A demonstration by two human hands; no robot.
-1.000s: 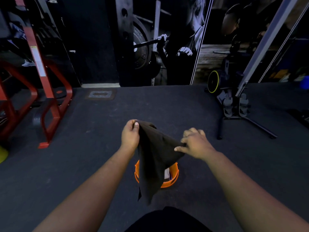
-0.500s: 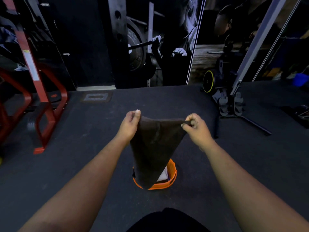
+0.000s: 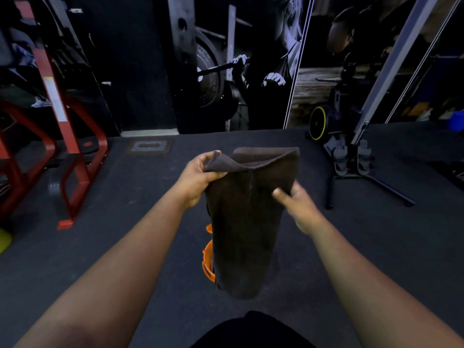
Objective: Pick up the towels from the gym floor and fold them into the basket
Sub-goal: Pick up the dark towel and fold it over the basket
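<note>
1. Change noted: half a second before, the dark towel (image 3: 247, 217) was stretched by its top edge between the two hands; now its upper edge was seen folded over toward the far side, with a doubled layer standing above the near one. A first fold was judged to have been started, with the drop into the basket not yet made.
2. Red rack (image 3: 62, 136), far left on the gym floor (image 3: 120, 222): one counted.
3. Left hand (image 3: 198, 177): one counted; the towel's upper left corner was pinched between thumb and curled fingers.
4. Towel: one counted, held in the air and hung down directly over the basket. No other towel was seen on the floor.
5. Orange basket (image 3: 208, 262): one counted, set on the floor beneath the towel and mostly hidden by it; only its left rim was shown. Its contents could not be told.
6. Right hand (image 3: 298, 204): one counted, blurred; it was laid against the towel's right side with a finger extended. Whether cloth was gripped could not be told.
7. Exercise machine (image 3: 351, 146), right rear: one counted, well apart from the basket.
</note>
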